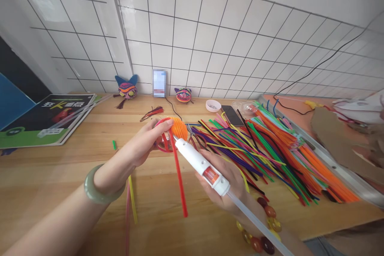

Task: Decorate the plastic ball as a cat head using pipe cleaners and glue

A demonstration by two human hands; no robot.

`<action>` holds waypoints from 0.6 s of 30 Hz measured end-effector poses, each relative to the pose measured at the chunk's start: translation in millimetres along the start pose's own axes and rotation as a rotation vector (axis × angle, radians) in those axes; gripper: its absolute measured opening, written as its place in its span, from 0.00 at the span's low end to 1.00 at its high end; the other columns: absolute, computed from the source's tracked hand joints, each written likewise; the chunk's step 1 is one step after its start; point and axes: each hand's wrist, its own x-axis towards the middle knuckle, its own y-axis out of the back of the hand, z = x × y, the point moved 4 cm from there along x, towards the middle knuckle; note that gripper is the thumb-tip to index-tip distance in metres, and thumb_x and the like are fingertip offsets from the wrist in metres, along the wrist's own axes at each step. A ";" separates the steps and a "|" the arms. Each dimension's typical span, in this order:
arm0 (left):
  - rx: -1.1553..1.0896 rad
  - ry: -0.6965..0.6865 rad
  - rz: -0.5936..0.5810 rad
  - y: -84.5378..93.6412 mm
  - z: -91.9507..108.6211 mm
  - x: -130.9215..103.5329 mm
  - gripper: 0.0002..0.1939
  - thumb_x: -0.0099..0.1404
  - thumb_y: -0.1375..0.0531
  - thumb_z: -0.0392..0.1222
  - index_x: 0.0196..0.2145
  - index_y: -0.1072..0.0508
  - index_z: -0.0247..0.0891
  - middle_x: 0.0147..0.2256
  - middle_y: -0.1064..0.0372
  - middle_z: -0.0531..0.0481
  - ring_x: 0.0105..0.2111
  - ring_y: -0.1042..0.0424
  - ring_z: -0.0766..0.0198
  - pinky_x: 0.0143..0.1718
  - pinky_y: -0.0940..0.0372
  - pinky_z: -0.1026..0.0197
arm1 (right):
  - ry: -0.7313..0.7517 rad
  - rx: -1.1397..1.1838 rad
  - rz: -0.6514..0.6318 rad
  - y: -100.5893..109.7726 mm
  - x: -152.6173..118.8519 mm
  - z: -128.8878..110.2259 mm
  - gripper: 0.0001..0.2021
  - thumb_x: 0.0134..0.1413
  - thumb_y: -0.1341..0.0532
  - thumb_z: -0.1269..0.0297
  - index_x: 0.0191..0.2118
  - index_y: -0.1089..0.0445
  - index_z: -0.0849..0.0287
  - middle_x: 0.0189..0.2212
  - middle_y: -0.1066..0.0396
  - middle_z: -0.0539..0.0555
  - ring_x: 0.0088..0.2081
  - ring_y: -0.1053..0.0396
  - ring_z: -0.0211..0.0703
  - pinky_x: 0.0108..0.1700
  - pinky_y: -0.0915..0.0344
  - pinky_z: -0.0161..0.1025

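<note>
My left hand (153,137), with a jade bangle at the wrist, holds a rounded piece (179,130) wrapped partly in orange and partly in red pipe cleaner. A loose red pipe cleaner (181,184) hangs down from it. My right hand (223,176) is closed around a white glue gun (195,156) with a clear glue stick (258,224) out of its back. The gun's nozzle touches or nearly touches the wrapped piece, by the orange coils. My left fingers partly hide the piece's left side.
Many coloured pipe cleaners (240,144) cover the right side. At the wall stand two cat-like ornaments (127,90) (183,95) and a lit phone (159,83). Near them are a pink bowl (213,106) and a dark phone (232,115). A magazine (45,118) lies left; cardboard (342,140) lies right.
</note>
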 end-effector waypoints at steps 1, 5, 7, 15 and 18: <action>0.003 0.003 0.000 0.0 0.0 -0.1 0.18 0.56 0.34 0.57 0.35 0.25 0.40 0.28 0.28 0.50 0.25 0.29 0.62 0.24 0.31 0.62 | -0.004 0.000 -0.001 0.3 -0.2 0.2 0.26 0.61 0.44 0.71 0.63 0.44 0.67 0.36 0.20 0.64 0.32 0.21 0.53 0.29 0.24 0.42; 0.007 0.007 -0.041 -1.5 1.2 -0.6 0.19 0.57 0.36 0.58 0.35 0.26 0.39 0.28 0.28 0.52 0.25 0.29 0.64 0.25 0.31 0.63 | -0.017 0.045 -0.021 0.3 -2.1 0.8 0.26 0.58 0.43 0.73 0.63 0.44 0.68 0.38 0.21 0.65 0.34 0.21 0.52 0.31 0.23 0.41; 0.009 0.005 -0.042 -1.4 1.7 -0.6 0.19 0.58 0.36 0.58 0.35 0.26 0.39 0.27 0.29 0.52 0.25 0.30 0.65 0.25 0.31 0.64 | -0.012 0.052 -0.021 0.2 -3.5 0.6 0.27 0.58 0.43 0.73 0.63 0.44 0.69 0.39 0.21 0.65 0.35 0.21 0.51 0.32 0.23 0.40; 0.034 0.011 -0.027 -0.2 1.3 -0.5 0.19 0.57 0.36 0.58 0.34 0.28 0.38 0.27 0.29 0.51 0.25 0.29 0.64 0.24 0.32 0.64 | -0.046 0.129 -0.058 -0.7 -7.5 1.8 0.31 0.58 0.43 0.72 0.67 0.49 0.67 0.43 0.22 0.64 0.38 0.21 0.51 0.35 0.22 0.41; 0.037 0.016 -0.014 0.9 0.9 -0.3 0.20 0.57 0.36 0.58 0.37 0.27 0.38 0.29 0.28 0.50 0.26 0.28 0.63 0.26 0.31 0.63 | -0.031 0.143 -0.042 -0.9 -8.3 1.4 0.32 0.58 0.43 0.73 0.67 0.49 0.67 0.45 0.23 0.64 0.39 0.21 0.51 0.36 0.22 0.41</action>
